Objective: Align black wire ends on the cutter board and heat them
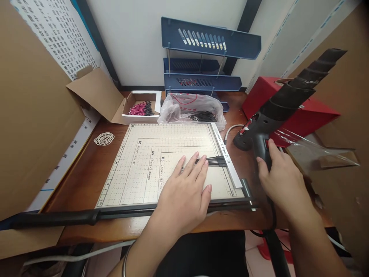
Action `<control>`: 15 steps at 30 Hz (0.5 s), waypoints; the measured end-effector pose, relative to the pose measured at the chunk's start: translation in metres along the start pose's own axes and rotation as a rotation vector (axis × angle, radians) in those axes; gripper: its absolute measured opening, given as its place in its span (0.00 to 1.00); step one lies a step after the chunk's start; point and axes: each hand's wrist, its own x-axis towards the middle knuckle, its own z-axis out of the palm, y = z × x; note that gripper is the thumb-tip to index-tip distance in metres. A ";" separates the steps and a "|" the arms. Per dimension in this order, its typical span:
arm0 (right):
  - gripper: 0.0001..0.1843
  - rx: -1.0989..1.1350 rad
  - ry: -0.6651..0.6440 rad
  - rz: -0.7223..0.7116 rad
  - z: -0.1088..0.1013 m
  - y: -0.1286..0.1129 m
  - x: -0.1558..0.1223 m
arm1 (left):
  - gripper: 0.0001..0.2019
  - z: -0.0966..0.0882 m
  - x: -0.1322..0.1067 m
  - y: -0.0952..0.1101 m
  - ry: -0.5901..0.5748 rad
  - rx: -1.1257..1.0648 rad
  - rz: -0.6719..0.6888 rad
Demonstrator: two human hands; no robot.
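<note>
My left hand (187, 184) lies flat with fingers stretched out on the gridded paper cutter board (138, 165), pressing down a bundle of thin black wires (216, 161) whose ends stick out toward the board's right ruler edge. My right hand (278, 177) is wrapped round the handle of a black heat gun (276, 111), which stands to the right of the board with its barrel pointing up and to the right. The cutter's long black arm (86, 217) lies along the board's near edge.
A small white box of pink and black wires (141, 108) and a plastic bag of black wires (193, 109) sit behind the board. Blue shelf trays (201, 57) stand at the back. Rubber bands (104, 138) lie left. A red box (302, 111) and cardboard walls flank the desk.
</note>
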 end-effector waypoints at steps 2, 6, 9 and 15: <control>0.38 0.010 0.016 -0.003 0.002 -0.001 0.000 | 0.29 0.000 0.000 0.000 -0.002 -0.007 0.001; 0.38 0.028 -0.001 0.017 0.004 -0.001 0.000 | 0.29 -0.001 -0.001 0.000 0.011 -0.005 0.001; 0.39 0.032 0.054 -0.048 0.004 -0.002 0.002 | 0.29 -0.003 -0.001 0.000 0.019 -0.013 -0.005; 0.34 0.996 0.241 0.175 -0.012 -0.033 0.023 | 0.30 -0.007 -0.001 -0.001 0.016 -0.051 -0.026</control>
